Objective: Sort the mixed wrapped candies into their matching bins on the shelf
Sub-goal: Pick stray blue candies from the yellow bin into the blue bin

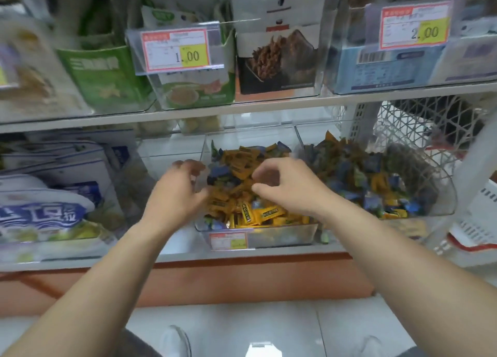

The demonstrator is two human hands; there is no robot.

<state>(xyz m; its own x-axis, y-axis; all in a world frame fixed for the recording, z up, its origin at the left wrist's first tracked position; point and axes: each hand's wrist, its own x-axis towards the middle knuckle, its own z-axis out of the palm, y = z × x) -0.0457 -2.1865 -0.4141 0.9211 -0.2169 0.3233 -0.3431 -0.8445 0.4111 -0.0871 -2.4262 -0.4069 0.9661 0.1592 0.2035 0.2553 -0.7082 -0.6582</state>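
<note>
The wrapped candies (pixel 258 214) are lying heaped in the clear bin (pixel 258 235) directly under your fingertips, mostly yellow with blue ones mixed in. They are looking small, light and crinkly, so the slick wrappers will likely be sliding. You are best pinching one stray blue piece at a time, across its flat middle or by a wrapper end.

Your right hand (pixel 287 187) is hovering over the heap with fingers (pixel 266 168) curled and thumb apart. Your left hand (pixel 177 195) is curling at the bin's left wall. Blur is hiding whether either is pinching a candy. Beyond your right fingers, a second bin (pixel 443 195) is holding mostly blue candies.
</note>
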